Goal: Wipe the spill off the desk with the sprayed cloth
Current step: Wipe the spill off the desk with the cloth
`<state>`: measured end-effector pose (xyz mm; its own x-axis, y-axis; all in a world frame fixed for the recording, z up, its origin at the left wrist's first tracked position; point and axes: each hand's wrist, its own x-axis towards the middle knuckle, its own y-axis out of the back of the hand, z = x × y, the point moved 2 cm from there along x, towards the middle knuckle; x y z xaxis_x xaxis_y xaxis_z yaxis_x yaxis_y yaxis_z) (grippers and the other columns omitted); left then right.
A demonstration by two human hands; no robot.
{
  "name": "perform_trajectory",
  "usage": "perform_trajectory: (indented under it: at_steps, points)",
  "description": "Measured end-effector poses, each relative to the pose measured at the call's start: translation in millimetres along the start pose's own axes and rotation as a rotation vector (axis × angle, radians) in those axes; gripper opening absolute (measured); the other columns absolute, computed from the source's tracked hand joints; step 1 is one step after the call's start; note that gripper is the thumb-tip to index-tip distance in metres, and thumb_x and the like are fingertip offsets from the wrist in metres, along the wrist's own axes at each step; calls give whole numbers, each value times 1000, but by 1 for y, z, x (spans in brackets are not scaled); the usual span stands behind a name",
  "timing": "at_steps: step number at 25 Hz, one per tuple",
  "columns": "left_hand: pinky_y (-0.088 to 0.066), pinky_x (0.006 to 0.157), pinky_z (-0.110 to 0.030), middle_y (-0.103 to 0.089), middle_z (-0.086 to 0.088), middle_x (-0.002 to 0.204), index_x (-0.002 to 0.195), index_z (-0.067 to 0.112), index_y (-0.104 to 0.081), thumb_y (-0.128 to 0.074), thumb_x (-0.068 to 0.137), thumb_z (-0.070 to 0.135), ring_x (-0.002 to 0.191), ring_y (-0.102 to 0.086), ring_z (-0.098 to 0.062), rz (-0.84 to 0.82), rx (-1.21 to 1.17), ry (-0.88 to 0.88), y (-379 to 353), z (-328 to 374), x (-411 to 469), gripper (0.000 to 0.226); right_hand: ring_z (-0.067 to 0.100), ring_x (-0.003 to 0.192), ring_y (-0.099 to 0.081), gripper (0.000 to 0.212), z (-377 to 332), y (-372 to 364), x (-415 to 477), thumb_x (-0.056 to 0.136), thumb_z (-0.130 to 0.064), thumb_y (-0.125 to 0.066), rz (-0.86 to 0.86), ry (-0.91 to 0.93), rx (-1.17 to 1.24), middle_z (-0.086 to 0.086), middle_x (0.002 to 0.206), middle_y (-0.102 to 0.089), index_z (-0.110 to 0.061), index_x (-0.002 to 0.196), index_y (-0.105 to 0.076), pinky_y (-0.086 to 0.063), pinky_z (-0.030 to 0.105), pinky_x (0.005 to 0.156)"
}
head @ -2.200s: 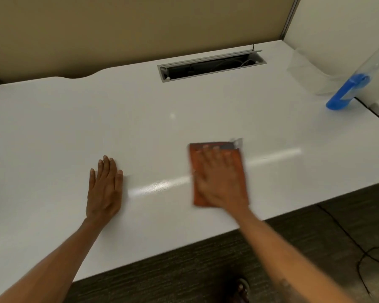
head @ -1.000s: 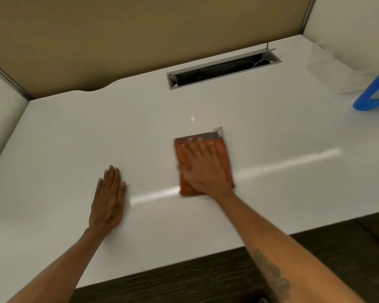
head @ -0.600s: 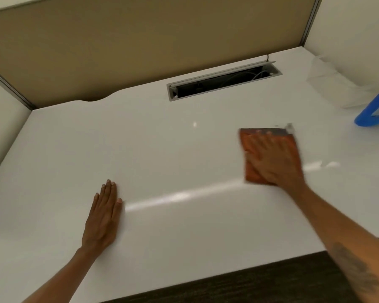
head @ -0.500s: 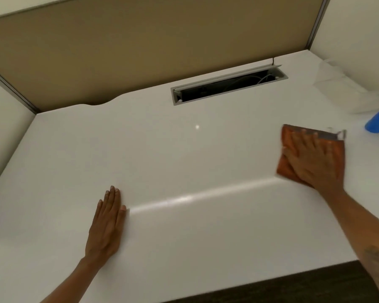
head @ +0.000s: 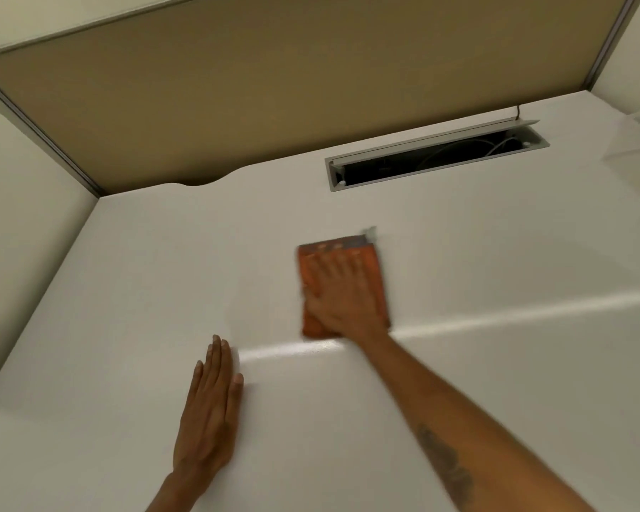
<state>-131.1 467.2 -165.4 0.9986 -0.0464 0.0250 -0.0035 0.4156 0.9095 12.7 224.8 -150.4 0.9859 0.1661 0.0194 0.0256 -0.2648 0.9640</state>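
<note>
Motion blurs the right hand [head: 342, 297] and orange cloth [head: 374, 267]; the hand hides most of the cloth.

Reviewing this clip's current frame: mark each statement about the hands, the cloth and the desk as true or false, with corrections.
1. The right hand lies flat on the orange cloth. True.
2. The left hand grips a spray bottle. False: it rests palm down on the bare desk, holding nothing.
3. The cable slot near the back of the desk is open, with wires visible inside. True.
4. The cloth touches the left hand. False: bare desk separates them.
5. The cloth is bunched into a ball. False: it lies flat, roughly rectangular.
</note>
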Motion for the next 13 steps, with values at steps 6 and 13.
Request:
perform_trajectory:
  at_steps: [6,13]
  points:
    - [1,124,-22,-2,17,166,157,26,-8,-11,100,52,152,0,4,-9,-31,10,0,1,1,63,25,155,-5,63,-104,-32,-17,99,-53,-25,-146,376,6,1,167,-15,-25,156,-26,4,52,124]
    - [5,123,-17,-1,19,165,157,28,-11,-11,97,53,152,2,4,-42,-1,14,3,2,3,65,28,150,-23,57,115,28,34,100,-46,-34,58,-28,-89,3,160,-34,-25,153,-32,-14,53,121]
